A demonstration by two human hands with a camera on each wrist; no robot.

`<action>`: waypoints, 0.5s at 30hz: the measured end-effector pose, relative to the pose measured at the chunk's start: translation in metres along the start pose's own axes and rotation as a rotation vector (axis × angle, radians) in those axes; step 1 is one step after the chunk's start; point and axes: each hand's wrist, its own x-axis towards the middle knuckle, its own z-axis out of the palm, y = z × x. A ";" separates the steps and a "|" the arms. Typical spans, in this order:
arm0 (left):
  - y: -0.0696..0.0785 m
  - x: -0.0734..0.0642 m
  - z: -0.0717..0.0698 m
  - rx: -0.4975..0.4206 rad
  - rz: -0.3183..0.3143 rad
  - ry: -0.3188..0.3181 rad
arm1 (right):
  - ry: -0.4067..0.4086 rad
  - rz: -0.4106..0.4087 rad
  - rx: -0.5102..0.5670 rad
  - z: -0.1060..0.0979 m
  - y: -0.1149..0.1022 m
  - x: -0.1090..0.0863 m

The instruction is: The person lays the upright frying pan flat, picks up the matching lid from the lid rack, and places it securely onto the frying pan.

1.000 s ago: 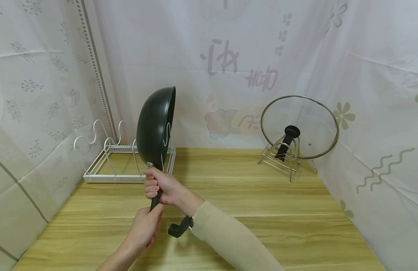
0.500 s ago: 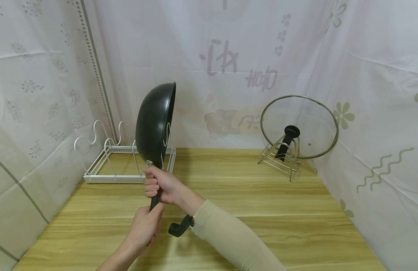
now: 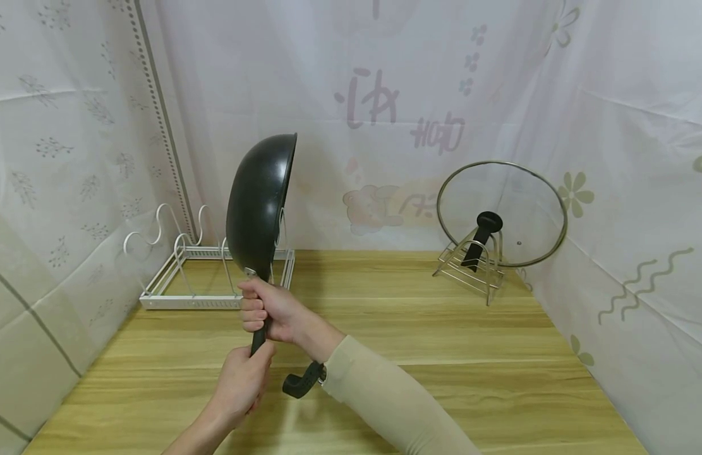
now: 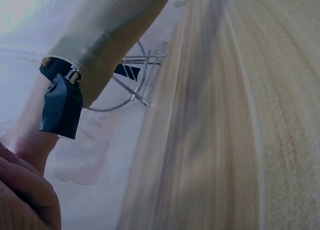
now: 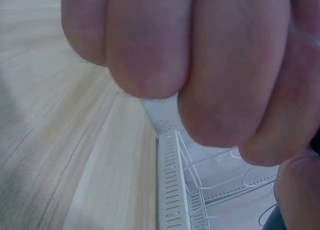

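Observation:
A black wok [image 3: 256,202] stands on its side at the right end of the white wire rack [image 3: 191,302] in the head view, its open face toward the right. My right hand [image 3: 273,309] grips the handle close to the wok's body. Lower down, my left hand [image 3: 245,379] holds the same handle [image 3: 259,339] near its end. One of the rack's wire loops shows beside the wok's rim; whether the wok touches the rack, I cannot tell. Curled fingers [image 5: 150,45] of the right hand fill the top of the right wrist view.
A glass lid [image 3: 532,221] with a black knob leans on a small metal stand [image 3: 487,278] at the back right of the wooden table [image 3: 419,328]. Printed cloth [image 3: 316,95] hangs behind and at both sides. A black wrist mount [image 3: 302,382] hangs below the right sleeve.
The wok has risen slightly and its upper rim has tipped a little to the right. Both hands keep their hold on the handle, almost in the same place.

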 end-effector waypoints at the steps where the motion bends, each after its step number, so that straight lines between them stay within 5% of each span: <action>1: 0.000 0.000 0.000 0.003 0.004 -0.001 | -0.004 -0.001 -0.001 0.001 0.000 0.000; 15: 0.005 -0.001 -0.001 0.008 0.015 0.009 | -0.039 -0.007 -0.031 0.008 -0.008 -0.004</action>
